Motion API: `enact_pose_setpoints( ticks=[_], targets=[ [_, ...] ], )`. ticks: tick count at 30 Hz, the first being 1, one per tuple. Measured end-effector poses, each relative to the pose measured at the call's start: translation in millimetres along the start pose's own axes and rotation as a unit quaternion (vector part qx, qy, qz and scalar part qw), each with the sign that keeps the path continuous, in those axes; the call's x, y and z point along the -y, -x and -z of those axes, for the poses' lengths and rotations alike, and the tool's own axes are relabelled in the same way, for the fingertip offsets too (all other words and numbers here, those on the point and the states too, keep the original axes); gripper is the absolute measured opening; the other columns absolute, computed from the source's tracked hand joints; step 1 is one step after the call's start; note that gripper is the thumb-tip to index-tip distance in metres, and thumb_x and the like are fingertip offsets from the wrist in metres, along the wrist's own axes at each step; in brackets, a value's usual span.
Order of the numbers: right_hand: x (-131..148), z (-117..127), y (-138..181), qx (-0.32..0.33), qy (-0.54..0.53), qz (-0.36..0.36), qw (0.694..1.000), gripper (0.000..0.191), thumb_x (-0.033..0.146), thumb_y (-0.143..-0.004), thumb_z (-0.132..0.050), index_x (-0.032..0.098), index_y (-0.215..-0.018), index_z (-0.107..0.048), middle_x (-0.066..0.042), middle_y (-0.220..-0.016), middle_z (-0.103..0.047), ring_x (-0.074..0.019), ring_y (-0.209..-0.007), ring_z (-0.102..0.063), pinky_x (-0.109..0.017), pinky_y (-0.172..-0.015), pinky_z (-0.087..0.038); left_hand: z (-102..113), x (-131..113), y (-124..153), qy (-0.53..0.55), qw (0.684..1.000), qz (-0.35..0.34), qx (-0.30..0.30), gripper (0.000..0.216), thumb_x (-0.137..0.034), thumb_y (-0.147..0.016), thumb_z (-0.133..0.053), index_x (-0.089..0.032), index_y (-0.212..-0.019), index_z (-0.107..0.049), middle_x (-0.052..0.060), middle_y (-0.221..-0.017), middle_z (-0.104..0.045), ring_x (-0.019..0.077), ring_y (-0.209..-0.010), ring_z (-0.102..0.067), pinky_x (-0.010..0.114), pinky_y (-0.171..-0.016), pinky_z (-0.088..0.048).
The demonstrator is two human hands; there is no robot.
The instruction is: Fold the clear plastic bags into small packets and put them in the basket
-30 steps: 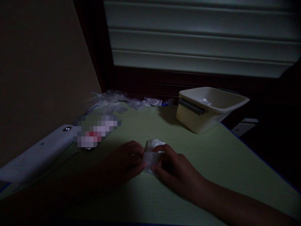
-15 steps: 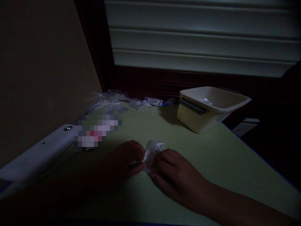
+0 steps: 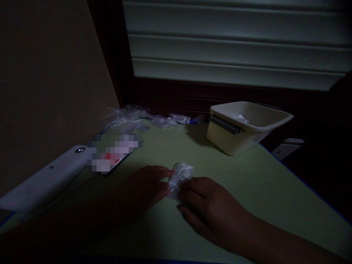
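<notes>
A small crinkled clear plastic bag [image 3: 180, 176] lies folded on the light green tabletop, between my two hands. My left hand [image 3: 150, 185] is at its left side, index finger and thumb stretched apart and touching its left edge. Curled over the bag's lower right part is my right hand [image 3: 209, 209], its fingertips pressed on the plastic and its thumb lower down near the table. The fingers hide that corner of the bag. It is dim, and whatever may be inside the bag cannot be made out.
A cream plastic bin [image 3: 233, 141] with dark handles stands at the back right, some clear plastic inside. Several clear bags [image 3: 132, 115] are heaped along the back left edge. A long white device [image 3: 46, 176] and a blurred-out flat item [image 3: 115, 154] lie on the left.
My left hand's index finger and thumb have spread from a closer pinch, and the index finger has moved up the bag's edge. My right hand has shifted slightly down, still on the bag.
</notes>
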State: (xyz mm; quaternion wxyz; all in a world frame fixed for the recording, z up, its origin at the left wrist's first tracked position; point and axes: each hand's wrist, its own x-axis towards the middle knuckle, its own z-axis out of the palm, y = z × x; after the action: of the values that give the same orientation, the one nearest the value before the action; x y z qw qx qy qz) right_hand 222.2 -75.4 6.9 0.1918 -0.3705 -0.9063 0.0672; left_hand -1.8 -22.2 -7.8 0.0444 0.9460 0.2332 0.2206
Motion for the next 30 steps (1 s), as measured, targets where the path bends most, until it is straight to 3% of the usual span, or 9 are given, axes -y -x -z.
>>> enact_pose_setpoints(
  ticks=[4,10,15,20,26,30],
  targets=[
    [-0.1,0.3,2.2,-0.002,0.0,0.014,1.0,0.017,0.018,-0.089,-0.051,0.014,-0.098,-0.065,-0.008,-0.091,-0.068,-0.0224,-0.083,-0.061,-0.036,-0.077,-0.048,-1.9,0.9,1.3,-0.022,1.0,-0.013,0.014,0.027,-0.019,-0.101,-0.037,-0.015,-0.104,-0.063,0.01,-0.127,-0.057,0.0204,-0.119,-0.051,0.036,-0.1,-0.044],
    [1.0,-0.1,0.2,-0.023,0.005,0.028,0.999,0.018,0.015,-0.09,-0.049,0.014,-0.095,-0.066,-0.008,-0.087,-0.068,-0.0212,-0.078,-0.062,-0.034,-0.073,-0.05,-4.8,1.8,-0.3,-0.044,0.999,-0.02,0.011,0.022,-0.017,-0.099,-0.039,-0.014,-0.111,-0.058,0.012,-0.124,-0.058,0.0231,-0.114,-0.054,0.04,-0.094,-0.049],
    [-1.0,-2.4,0.8,-0.026,0.013,0.029,0.999,0.019,0.013,-0.09,-0.048,0.013,-0.091,-0.067,-0.008,-0.083,-0.067,-0.0201,-0.073,-0.061,-0.032,-0.068,-0.05,-3.1,0.5,0.6,-0.054,0.996,-0.064,-0.015,0.023,-0.014,-0.1,-0.036,-0.011,-0.113,-0.055,0.01,-0.117,-0.062,0.0196,-0.114,-0.054,0.034,-0.095,-0.047],
    [-0.8,-1.3,2.7,-0.015,0.006,0.025,1.0,0.019,0.012,-0.089,-0.047,0.013,-0.09,-0.066,-0.007,-0.081,-0.065,-0.019,-0.072,-0.059,-0.031,-0.067,-0.051,-7.6,3.3,1.9,-0.045,0.997,-0.059,-0.029,0.028,-0.019,-0.103,-0.029,-0.014,-0.113,-0.054,0.008,-0.121,-0.06,0.0169,-0.114,-0.054,0.031,-0.098,-0.044],
    [0.7,-0.7,1.1,-0.025,-0.009,-0.006,1.0,0.017,0.019,-0.086,-0.052,0.012,-0.097,-0.063,-0.012,-0.096,-0.065,-0.023,-0.087,-0.06,-0.037,-0.077,-0.051,-3.9,2.8,-0.7,-0.005,0.997,-0.07,-0.015,0.024,-0.018,-0.102,-0.033,-0.013,-0.118,-0.049,0.009,-0.118,-0.061,0.0184,-0.112,-0.054,0.031,-0.096,-0.044],
    [-1.3,-3.7,-0.6,-0.025,0.016,-0.005,1.0,0.013,0.016,-0.086,-0.051,0.014,-0.091,-0.063,-0.01,-0.087,-0.066,-0.0215,-0.08,-0.058,-0.036,-0.072,-0.048,1.1,1.9,-1.4,0.047,0.997,-0.053,-0.004,0.027,-0.024,-0.097,-0.046,-0.015,-0.122,-0.046,0.01,-0.119,-0.058,0.0217,-0.112,-0.052,0.036,-0.097,-0.042]
  ],
)
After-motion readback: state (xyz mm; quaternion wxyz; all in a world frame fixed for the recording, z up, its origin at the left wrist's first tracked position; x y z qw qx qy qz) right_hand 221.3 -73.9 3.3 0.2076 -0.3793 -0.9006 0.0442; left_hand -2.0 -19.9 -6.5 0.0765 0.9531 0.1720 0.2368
